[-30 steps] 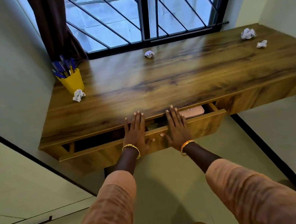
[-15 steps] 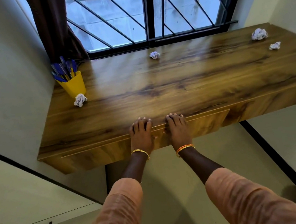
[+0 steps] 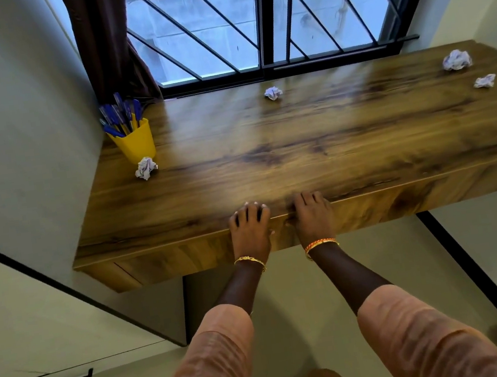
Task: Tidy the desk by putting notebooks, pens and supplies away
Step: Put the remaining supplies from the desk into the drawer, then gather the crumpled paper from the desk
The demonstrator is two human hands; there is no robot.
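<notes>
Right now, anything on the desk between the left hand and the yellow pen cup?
Head view: one crumpled paper ball lies just in front of the yellow pen cup. From it to the left hand at the front edge, the desk is bare wood.

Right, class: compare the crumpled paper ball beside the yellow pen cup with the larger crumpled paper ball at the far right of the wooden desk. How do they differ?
The crumpled paper ball by the yellow pen cup lies at the desk's left end, right in front of the yellow plastic cup of blue pens; the larger crumpled paper ball at the far right lies by itself near the window. The left one looks smaller and taller, the right one broader. Both are white with bluish marks, on the wooden desk.
</notes>
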